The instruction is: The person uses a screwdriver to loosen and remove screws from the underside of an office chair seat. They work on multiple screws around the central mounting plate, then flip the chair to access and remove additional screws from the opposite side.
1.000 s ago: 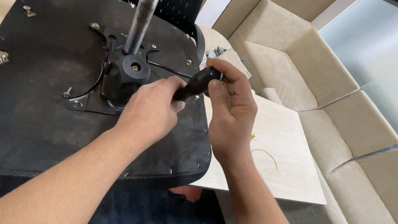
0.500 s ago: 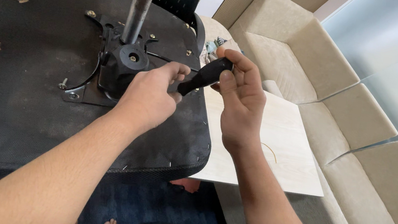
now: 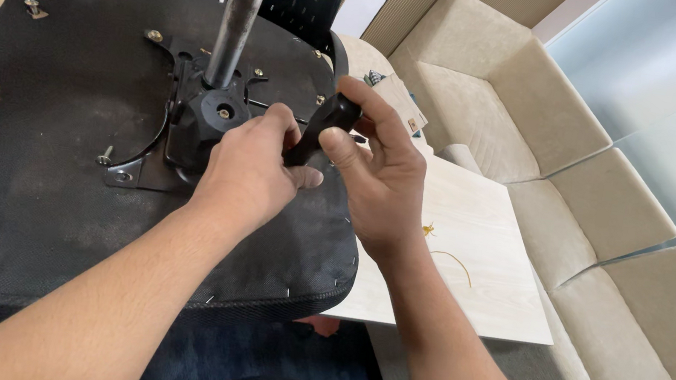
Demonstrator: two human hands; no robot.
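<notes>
Black and smooth, the lever handle (image 3: 322, 126) sits between both hands near the right edge of the upturned chair seat (image 3: 30, 178), its long way tilting up to the right, the right hand (image 3: 379, 173) curled around its top and the left hand (image 3: 250, 171) pinching its lower end.

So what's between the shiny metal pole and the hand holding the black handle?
In the head view, the left hand sits between the metal pole and the right hand, beside the black knob at the pole's foot.
</notes>
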